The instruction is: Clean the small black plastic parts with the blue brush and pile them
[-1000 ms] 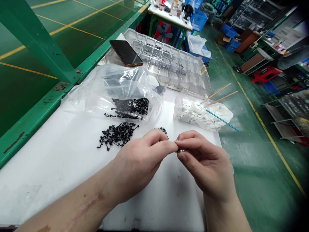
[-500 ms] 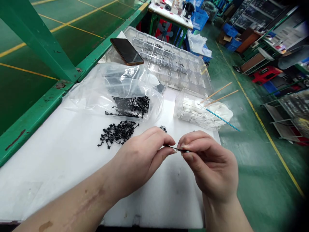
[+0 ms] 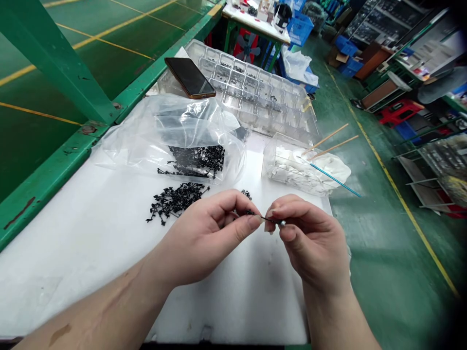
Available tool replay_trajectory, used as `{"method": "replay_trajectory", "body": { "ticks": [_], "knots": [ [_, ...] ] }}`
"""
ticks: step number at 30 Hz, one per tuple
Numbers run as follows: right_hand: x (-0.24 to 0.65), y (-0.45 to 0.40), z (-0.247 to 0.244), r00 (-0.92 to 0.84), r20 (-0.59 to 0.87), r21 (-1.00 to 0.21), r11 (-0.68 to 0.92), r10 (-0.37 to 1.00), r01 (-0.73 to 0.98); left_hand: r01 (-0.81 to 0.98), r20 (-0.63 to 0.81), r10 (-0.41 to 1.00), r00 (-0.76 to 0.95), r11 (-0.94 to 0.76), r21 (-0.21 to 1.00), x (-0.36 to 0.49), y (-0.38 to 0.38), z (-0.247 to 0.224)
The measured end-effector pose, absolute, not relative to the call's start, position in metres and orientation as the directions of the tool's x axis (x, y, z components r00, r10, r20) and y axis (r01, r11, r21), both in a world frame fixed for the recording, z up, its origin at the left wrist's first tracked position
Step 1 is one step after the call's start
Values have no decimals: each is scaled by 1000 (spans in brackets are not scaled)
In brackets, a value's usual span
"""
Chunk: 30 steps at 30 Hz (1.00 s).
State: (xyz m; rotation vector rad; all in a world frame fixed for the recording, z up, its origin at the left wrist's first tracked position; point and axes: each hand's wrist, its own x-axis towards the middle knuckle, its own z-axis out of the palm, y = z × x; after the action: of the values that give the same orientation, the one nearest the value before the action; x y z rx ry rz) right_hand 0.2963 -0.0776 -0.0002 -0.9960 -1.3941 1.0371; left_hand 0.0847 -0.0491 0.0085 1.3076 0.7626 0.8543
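Above the white tabletop [image 3: 233,301], my left hand [image 3: 206,238] pinches a thin black stem-like part [image 3: 269,220] between thumb and index finger. My right hand [image 3: 315,243] is at the part's other end, its fingers curled against it. A small shiny piece [image 3: 282,223] shows at that end, beside my right thumb. To the left of my hands lies a loose pile of black stem-like parts [image 3: 175,201]. Just behind my fingers sits a small heap of tiny ring-like pieces [image 3: 246,194], partly hidden by my left hand.
A clear plastic bag [image 3: 134,131] with more black parts lies behind the pile. A phone [image 3: 191,78] rests on a clear compartment tray [image 3: 251,92]. At right stands a clear box [image 3: 270,163] with white material and sticks. A green metal frame [image 3: 73,146] borders the left.
My left thumb has straightened along the part, and its grip has shifted. My right thumb has moved down slightly, so the shiny end shows more. The part tilts a little more.
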Motion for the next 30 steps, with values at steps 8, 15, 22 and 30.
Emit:
{"method": "replay_trajectory", "body": {
  "ticks": [8,15,22,30],
  "knots": [
    [292,-80,4,-88,268,-963,269,959,-8,-251,-86,850,520,248,936,86,-45,7],
    [291,-80,5,-67,330,-939,335,941,75,-198,-93,830,550,238,951,86,-46,6],
    [292,-80,6,-80,330,-939,336,940,76,-168,-117,826,551,247,954,87,-46,9],
    [292,-81,8,-73,319,-943,324,945,69,-264,-49,856,515,213,941,87,-45,10]
  ]
}}
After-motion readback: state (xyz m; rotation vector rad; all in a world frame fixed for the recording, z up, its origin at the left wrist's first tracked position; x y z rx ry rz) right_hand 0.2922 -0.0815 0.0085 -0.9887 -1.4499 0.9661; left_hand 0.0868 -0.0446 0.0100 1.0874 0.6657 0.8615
